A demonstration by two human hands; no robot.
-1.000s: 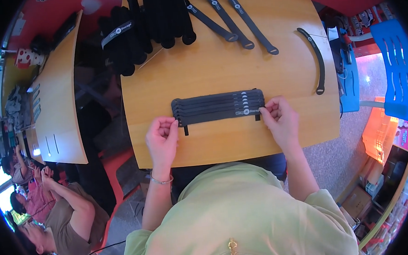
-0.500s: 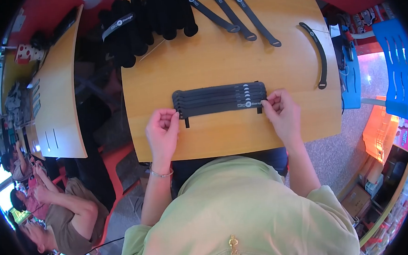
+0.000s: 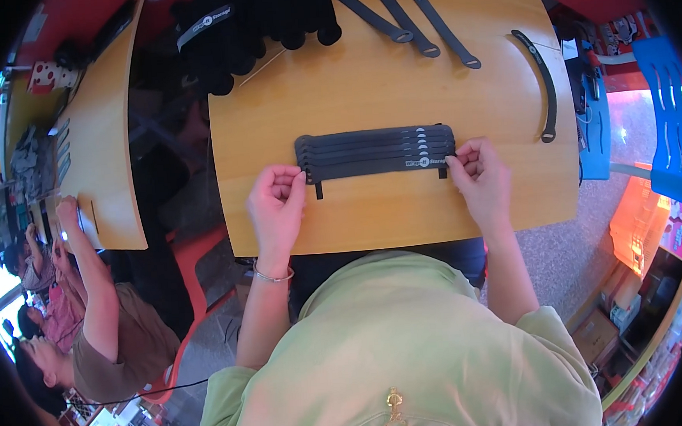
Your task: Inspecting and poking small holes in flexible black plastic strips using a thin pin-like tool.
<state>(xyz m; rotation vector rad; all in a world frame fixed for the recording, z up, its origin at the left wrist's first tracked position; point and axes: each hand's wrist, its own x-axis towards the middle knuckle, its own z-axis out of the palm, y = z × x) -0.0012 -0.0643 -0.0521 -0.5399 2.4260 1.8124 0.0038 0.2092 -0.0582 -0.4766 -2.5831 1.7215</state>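
Note:
A row of dark grey hook-and-loop straps [image 3: 361, 154] lies flat on the wooden table in front of me, each one overlapping the one behind. At its near left corner the thumb and fingers of my left hand [image 3: 276, 205] pinch the front strap. My right hand [image 3: 481, 185] does the same at the near right corner, by the end with white print. Two short black strips [image 3: 318, 191] stick out from beneath the front edge, one close to each end. What lies under the straps is hidden.
Toward the far edge lie three loose straps [image 3: 443, 27] and a pile of black gloves [image 3: 217, 45] with a grey band. One curved strap [image 3: 545, 83] rests at the right. Left of me, a co-worker [image 3: 118, 328] sits by another table [image 3: 112, 172].
Both hands keep their pinch on the straps, which look unmoved on the table while the whole view shifts slightly. On the left, the co-worker's arm has reached out over the other table.

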